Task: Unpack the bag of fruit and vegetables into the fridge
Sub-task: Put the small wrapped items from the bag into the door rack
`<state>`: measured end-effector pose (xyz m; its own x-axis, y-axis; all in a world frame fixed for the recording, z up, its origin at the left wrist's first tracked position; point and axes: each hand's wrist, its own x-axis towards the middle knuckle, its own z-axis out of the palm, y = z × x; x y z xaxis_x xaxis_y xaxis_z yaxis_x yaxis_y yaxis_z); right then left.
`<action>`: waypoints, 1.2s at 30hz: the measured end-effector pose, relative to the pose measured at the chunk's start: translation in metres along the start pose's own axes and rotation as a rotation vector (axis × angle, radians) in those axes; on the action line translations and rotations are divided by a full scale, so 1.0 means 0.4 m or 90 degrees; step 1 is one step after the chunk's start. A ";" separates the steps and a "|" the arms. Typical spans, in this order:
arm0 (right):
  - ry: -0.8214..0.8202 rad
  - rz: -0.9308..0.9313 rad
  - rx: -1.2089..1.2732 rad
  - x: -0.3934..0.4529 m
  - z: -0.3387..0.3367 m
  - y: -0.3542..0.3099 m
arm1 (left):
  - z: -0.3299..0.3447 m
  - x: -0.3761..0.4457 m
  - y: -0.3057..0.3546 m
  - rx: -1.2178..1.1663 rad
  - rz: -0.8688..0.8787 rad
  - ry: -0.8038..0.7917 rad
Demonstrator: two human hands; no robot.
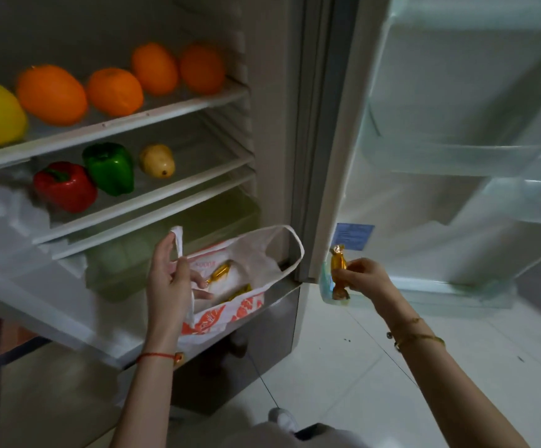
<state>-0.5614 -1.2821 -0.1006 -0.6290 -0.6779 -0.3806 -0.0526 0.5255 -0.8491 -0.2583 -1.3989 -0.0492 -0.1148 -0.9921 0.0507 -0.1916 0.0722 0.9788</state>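
Right hand [361,276] pinches our light, crinkly gold-wrapped sweet [339,272] mid-frame; left hand [169,279] grips the soft bag [246,305] handle.

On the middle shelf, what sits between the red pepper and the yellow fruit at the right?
A green pepper stands between the red pepper and the yellow fruit, close beside the red one, seen in the head view.

Left hand [169,279] on bag [243,305]; right hand [364,276] around gold-wrapped sweet [339,270].
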 end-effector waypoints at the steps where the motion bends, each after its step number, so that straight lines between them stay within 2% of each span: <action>1: 0.015 0.014 -0.015 0.018 -0.014 0.018 | -0.002 0.000 -0.002 0.005 0.000 0.003; 11: 0.069 0.121 -0.218 0.154 -0.021 0.078 | -0.022 -0.008 0.002 0.016 0.000 0.020; 17: 0.067 0.104 -0.333 0.182 0.010 0.128 | -0.035 -0.015 -0.001 0.011 0.011 0.031; 23: 0.040 0.095 -0.366 0.185 -0.006 0.122 | -0.047 -0.011 -0.007 -0.001 0.013 0.022; 27: 0.091 0.011 -0.398 0.159 -0.022 0.061 | -0.048 -0.013 -0.001 -0.010 0.019 0.022; 29: 0.085 -0.042 -0.409 0.125 -0.020 0.002 | -0.050 -0.013 0.001 -0.013 0.017 0.025; 36: -0.123 -0.238 -0.409 -0.022 0.108 -0.227 | -0.073 -0.018 0.008 -0.023 0.047 0.044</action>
<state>-0.5178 -1.3461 -0.0360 -0.3373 -0.9161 -0.2168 -0.7132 0.3990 -0.5763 -0.2297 -1.3947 -0.0407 -0.0597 -0.9890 0.1355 -0.1499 0.1430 0.9783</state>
